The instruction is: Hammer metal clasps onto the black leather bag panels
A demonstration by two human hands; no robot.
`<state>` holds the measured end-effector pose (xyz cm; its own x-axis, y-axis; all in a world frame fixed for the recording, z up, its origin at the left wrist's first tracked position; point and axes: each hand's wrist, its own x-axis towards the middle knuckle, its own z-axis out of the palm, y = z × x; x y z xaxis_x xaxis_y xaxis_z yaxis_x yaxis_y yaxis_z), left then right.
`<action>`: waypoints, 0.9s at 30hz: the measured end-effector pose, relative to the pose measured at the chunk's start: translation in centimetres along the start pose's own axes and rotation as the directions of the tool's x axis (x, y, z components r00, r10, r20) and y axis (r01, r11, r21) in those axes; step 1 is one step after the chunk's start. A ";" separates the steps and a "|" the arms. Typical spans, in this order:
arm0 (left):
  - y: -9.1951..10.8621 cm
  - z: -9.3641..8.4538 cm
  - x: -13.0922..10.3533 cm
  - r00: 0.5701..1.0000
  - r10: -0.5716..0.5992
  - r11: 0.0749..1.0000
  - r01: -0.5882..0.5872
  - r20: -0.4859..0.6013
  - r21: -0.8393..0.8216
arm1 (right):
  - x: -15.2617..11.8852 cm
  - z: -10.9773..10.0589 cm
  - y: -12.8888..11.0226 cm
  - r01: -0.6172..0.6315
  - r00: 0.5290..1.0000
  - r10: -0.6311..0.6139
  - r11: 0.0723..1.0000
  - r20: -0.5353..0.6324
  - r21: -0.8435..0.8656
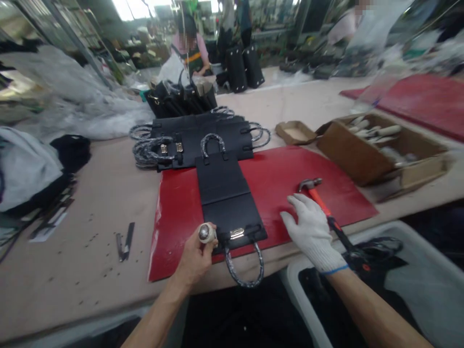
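Okay, worktop (105, 193), near edge: we see red mat (275, 191), black panel (232, 210) on it, handles (245, 284) on, hammer (319, 200), right hand (311, 233) empty, fingers spread, left hand (195, 259) gripping metal-capped tool (206, 234) at panel's near-left corner; clasp (237, 233) on, corner work likely unfinished.

The mat (177, 208) is deep red, with whitish scuffs down its left edge. On it, the panel (232, 193) is black, with a gold-toned clasp (237, 234) and a near handle loop (246, 284) mottled dark and white. Over the mat's right half, the right hand (310, 229) wears a white glove edged in blue; the hammer (321, 202) beside it pairs a grey head with red and black. Around the mat, the tabletop (97, 203) looks pinkish beige, though blur may dull it.
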<state>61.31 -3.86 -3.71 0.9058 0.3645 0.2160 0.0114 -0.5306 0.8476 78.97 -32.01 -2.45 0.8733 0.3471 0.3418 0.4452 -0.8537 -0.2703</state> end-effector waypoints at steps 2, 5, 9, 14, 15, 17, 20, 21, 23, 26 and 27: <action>-0.6 0.3 -0.2 1.000 -0.005 1.000 0.005 -0.024 0.002 | -0.6 -2.0 3.1 -0.160 0.981 0.179 0.966 0.077 -0.204; -1.5 0.7 -0.2 0.999 -0.013 1.000 0.013 -0.031 -0.015 | -2.2 -4.0 6.1 -0.269 0.942 0.317 0.906 0.106 -0.326; -2.0 0.7 -0.1 0.999 -0.030 0.999 0.030 -0.010 -0.020 | -3.7 -4.7 7.5 -0.365 0.884 0.438 0.866 0.165 -0.343; -1.2 0.5 0.1 1.000 -0.015 0.999 0.016 0.020 -0.041 | -3.9 -5.6 7.8 -0.462 0.828 0.498 0.866 0.258 -0.191; -1.0 0.5 0.1 1.000 -0.002 0.999 0.004 0.027 -0.048 | -3.8 -5.8 7.6 -0.472 0.825 0.492 0.871 0.279 -0.139; -0.5 0.5 0.4 0.999 0.019 0.998 -0.018 0.029 -0.052 | -3.7 -6.3 6.5 -0.487 0.826 0.467 0.873 0.316 -0.018; -0.1 0.3 0.7 0.999 0.020 0.998 -0.018 0.035 -0.063 | -3.5 -8.0 3.1 -0.546 0.833 0.418 0.725 0.362 0.419; 0.1 0.2 0.8 0.999 0.015 0.997 -0.013 0.038 -0.070 | -3.5 -8.9 1.5 -0.552 0.834 0.389 0.598 0.391 0.581; 0.3 0.1 0.8 0.999 0.005 0.996 0.000 0.050 -0.089 | -3.3 -10.8 -1.7 -0.533 0.845 0.299 0.430 0.442 0.729; 0.3 0.1 0.8 0.998 -0.002 0.991 0.011 0.067 -0.131 | -3.1 -12.7 -5.7 -0.407 0.909 0.150 0.520 0.389 0.751; 0.3 0.2 0.8 0.997 -0.002 0.989 0.012 0.071 -0.145 | -3.0 -13.0 -6.7 -0.319 0.938 0.091 0.610 0.336 0.725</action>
<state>62.14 -3.87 -3.34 0.9335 0.3105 0.1795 -0.0390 -0.4096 0.9114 70.80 -32.40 10.00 0.9258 0.3780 -0.0064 0.1365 -0.3498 -0.9268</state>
